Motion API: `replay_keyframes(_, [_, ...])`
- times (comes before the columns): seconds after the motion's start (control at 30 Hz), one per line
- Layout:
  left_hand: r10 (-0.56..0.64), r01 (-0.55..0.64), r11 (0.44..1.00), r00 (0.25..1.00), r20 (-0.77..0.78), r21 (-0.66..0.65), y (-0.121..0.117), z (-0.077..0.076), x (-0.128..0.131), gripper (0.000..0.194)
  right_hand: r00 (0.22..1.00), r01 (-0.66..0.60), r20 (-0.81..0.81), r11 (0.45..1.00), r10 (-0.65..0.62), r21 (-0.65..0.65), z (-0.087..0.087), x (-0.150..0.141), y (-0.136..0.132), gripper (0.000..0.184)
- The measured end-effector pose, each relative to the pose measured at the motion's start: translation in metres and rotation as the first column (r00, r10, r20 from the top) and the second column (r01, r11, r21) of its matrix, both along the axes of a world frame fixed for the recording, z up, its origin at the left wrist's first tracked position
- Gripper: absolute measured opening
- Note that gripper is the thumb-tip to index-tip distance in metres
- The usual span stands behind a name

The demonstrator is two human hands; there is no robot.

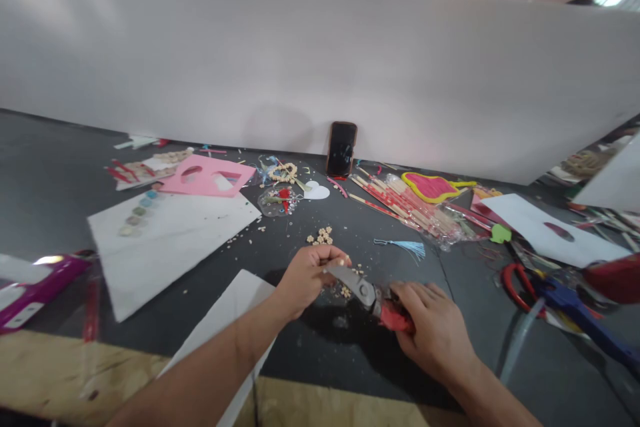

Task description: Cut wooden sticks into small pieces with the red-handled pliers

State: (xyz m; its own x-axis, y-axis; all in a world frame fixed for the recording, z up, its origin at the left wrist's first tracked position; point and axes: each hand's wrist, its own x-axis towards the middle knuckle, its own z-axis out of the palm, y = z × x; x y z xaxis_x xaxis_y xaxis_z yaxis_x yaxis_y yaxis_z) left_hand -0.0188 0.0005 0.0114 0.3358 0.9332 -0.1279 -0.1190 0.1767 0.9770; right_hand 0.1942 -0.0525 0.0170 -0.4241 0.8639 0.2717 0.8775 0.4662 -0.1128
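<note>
My right hand (pixel 435 327) grips red-handled pruning shears (pixel 367 292), whose metal blades point left toward my left fingers. My left hand (pixel 313 277) is closed in a pinch beside the blade tips. A small pale bit shows at its fingertips, too small to name. Just beyond that hand lies a cluster of small flower-shaped wooden pieces (pixel 323 236). More pale bits (pixel 346 291) are scattered under the shears. A light blue tassel (pixel 407 248) lies beyond my right hand.
A phone (pixel 342 149) leans on the white partition (pixel 310 67). Wrapped sticks (pixel 400 200) and a pink-yellow shape (pixel 433 187) lie right of it. Red-handled scissors (pixel 517 287) and a blue-handled tool (pixel 585 320) sit far right. White paper (pixel 170 247), pink card (pixel 210 170) and a purple tool (pixel 45 293) occupy the left.
</note>
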Motion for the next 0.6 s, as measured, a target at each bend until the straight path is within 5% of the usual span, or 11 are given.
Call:
replay_keyframes(0.2, [0.051,-0.051,0.998,0.999,-0.009,-0.037,0.004,-0.006,0.0,0.021,0.999,0.034,-0.005,0.997,-0.033,0.066,-0.007,0.012,0.01,0.039])
replay_keyframes(0.37, [0.066,-0.066,0.997,0.998,0.018,-0.03,0.005,-0.009,-0.001,0.022,0.998,0.057,-0.011,0.998,-0.057,-0.021,-0.017,0.024,0.015,0.033])
replay_keyframes(0.6, [0.072,-0.071,0.997,0.997,0.015,-0.034,0.005,-0.008,-0.001,0.023,0.953,0.155,-0.26,0.987,-0.158,-0.032,-0.011,0.023,0.017,0.027])
